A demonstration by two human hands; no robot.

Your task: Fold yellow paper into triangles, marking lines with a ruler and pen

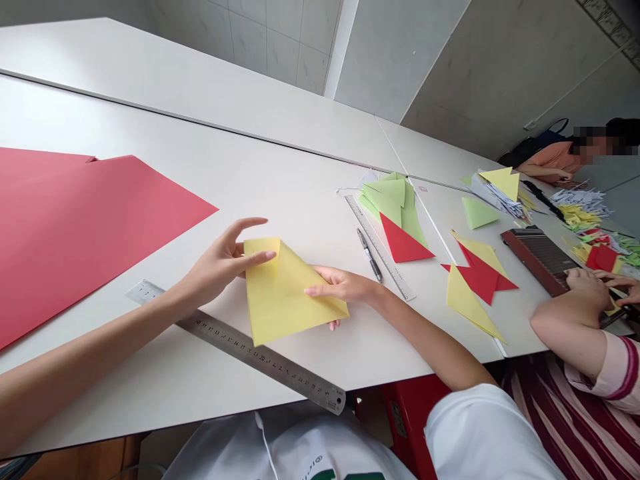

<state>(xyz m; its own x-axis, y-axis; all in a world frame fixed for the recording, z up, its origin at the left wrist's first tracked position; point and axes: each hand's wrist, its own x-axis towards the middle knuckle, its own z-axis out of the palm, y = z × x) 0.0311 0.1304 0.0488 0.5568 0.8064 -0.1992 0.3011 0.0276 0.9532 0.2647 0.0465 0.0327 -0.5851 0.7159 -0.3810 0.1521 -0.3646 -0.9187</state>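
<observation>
A folded yellow sheet of paper (pixel 285 293) is held up over the near edge of the table, with a crease running down from its top. My left hand (pixel 225 260) pinches its upper left corner, thumb in front and index finger stretched out above. On the right side my right hand (pixel 337 290) grips the same sheet, thumb on the front and the other fingers behind. Beneath the paper and my left forearm lies a steel ruler (pixel 300 381), its end jutting past the table edge.
Large red sheets (pixel 100 233) lie at the left. To the right are a pen (pixel 369 255), a clear ruler (pixel 383 253), green papers (pixel 385 197), and red and yellow folded triangles (pixel 470 303). A co-worker's hands (pixel 590 287) work beside a dark paper trimmer (pixel 537 257); another person sits farther back.
</observation>
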